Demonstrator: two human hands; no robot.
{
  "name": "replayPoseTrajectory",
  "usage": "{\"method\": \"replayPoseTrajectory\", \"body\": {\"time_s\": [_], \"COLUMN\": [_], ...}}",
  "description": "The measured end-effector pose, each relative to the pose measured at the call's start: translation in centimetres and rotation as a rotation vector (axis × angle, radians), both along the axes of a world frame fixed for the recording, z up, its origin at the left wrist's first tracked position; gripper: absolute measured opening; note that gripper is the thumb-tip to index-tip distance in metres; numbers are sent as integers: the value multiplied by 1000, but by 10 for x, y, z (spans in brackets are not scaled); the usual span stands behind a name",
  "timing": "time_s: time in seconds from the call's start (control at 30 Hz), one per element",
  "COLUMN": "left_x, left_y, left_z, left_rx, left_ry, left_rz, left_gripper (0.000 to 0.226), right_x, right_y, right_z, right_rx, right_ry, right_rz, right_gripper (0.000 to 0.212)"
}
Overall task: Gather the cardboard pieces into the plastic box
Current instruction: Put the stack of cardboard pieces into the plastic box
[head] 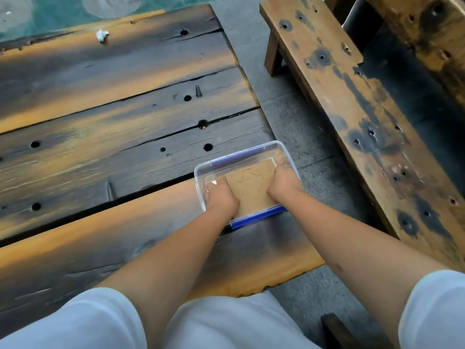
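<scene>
Both hands down inside the plastic box at the near right corner of the wooden table. Left hand and right hand pressing on either edge of the cardboard pieces, lying flat as one sheet on the box floor. Fingers curled downward onto the card; spread or together, cannot tell. Box close to the table's right edge, so a hard push or a snagged lift likely to slide it off, or to pop the cut pieces apart.

cardboard pieces in plastic box | box on table right edge | bench right
</scene>
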State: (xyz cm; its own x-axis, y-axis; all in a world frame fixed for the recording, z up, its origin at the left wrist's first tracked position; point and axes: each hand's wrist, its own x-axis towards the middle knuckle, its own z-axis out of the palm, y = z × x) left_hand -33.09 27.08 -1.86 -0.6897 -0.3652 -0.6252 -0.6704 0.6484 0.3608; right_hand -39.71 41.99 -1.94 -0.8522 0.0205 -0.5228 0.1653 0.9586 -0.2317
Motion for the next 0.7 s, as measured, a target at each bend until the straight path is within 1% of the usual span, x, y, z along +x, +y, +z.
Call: {"method": "replayPoseTrajectory", "body": {"time_s": [0.13,0.23,0.33,0.43,0.47,0.53,0.63,0.7], "left_x": [3,6,11,21,26,38,57,71], "left_y": [3,3,-5,-22,-29,-45,-71,-91], "left_z": [3,10,20,34,38,47,62,74], "left_rx": [-24,4,48,77,44,-62,-195,-272], "left_ry": [9,61,172,327,371,403,386,378], "left_rz": [27,46,-34,-109,-136,-186,-205,-224], "left_gripper": [50,51,55,56,56,62,70,76], "right_x": [5,11,20,30,34,41,52,62], "right_y": [-4,-3,-3,-11,-15,-26,-46,-64], "right_z": [5,10,17,29,34,44,62,75], "right_rx": [16,21,-15,-77,-74,-31,-1,2], "right_ry": [32,51,113,190,229,297,308,332], "right_rz": [-13,18,46,105,159,281,388,463], "right_gripper": [57,57,47,52,56,67,86,92]}}
